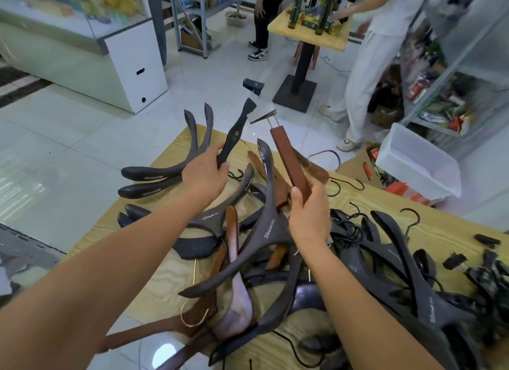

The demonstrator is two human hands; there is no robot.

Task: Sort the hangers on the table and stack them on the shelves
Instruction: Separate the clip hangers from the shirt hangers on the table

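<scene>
A heap of dark grey, black and brown wooden hangers covers the light wooden table. My left hand grips a black clip hanger raised over the far edge of the table. My right hand grips a brown wooden clip hanger with a metal clip at its far end, held upright above the pile. Two dark grey hangers lie at the far left corner of the table.
A metal shelf with packaged goods stands at the right, a white plastic bin below it. Two persons stand by a small wooden table with bottles. A white display freezer is at the left.
</scene>
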